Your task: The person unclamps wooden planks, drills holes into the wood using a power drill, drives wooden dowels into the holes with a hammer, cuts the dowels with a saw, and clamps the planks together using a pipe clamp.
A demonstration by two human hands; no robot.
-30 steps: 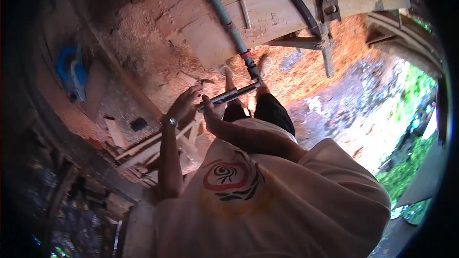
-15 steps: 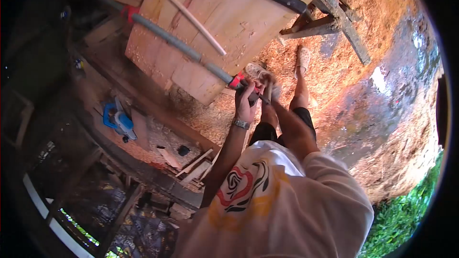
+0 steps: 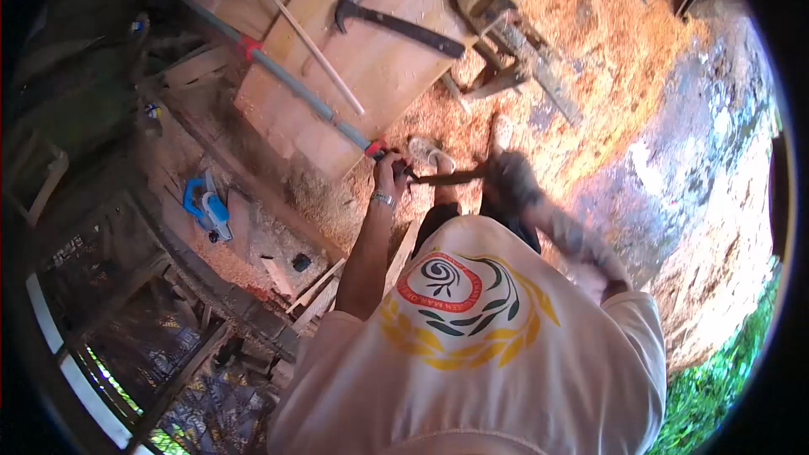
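A long grey pipe clamp (image 3: 312, 99) with red fittings runs across the edge of the wooden boards (image 3: 282, 122). My left hand (image 3: 386, 172), with a watch at its wrist, is closed around the clamp's near end, by the red fitting. From beside that hand a dark, narrow stick-like piece (image 3: 451, 178) reaches across to my right hand (image 3: 512, 181). My right hand is blurred and looks wrapped round the piece's far end. Whether the piece touches the clamp I cannot tell. On the boards lie a claw hammer (image 3: 404, 27) and a thin wooden strip (image 3: 316, 50).
A blue power planer (image 3: 209, 206) rests on a lower bench at left, near a small black block (image 3: 301, 262) and wood offcuts (image 3: 316, 299). A wooden stand (image 3: 506, 55) is at the upper right. Shavings (image 3: 607, 59) cover the ground around my feet.
My right hand has moved rightward, away from my left hand, and the dark piece now spans between them. My left hand stays at the clamp's end. The view has shifted.
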